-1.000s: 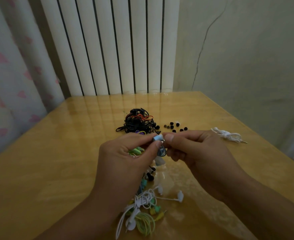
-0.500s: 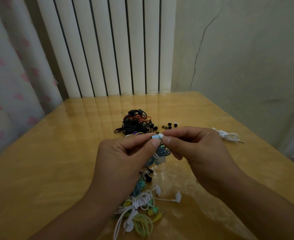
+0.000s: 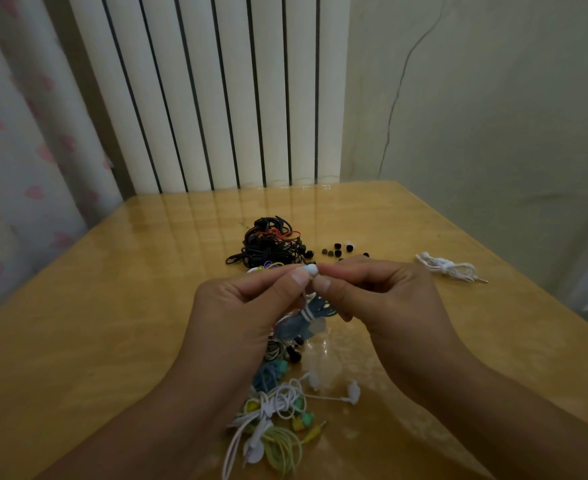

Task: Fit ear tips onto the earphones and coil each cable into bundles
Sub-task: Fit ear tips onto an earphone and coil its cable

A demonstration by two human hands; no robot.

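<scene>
While the left hand [image 3: 247, 317] pinched a pale blue earbud [image 3: 310, 270] between thumb and forefinger above the wooden table [image 3: 95, 306], the right hand [image 3: 382, 299] met it from the other side, its fingertips [image 3: 322, 283] pressed against the bud, seemingly seating an ear tip too small to make out, and the blue cable bundle [image 3: 303, 318] hung just below both hands. The tip could, I judged, slip from so slight a pinch and drop among the loose black ear tips [image 3: 337, 252] or the mixed earphones [image 3: 275, 420] beneath, while the white coiled set [image 3: 448, 266] lay well apart at far right
</scene>
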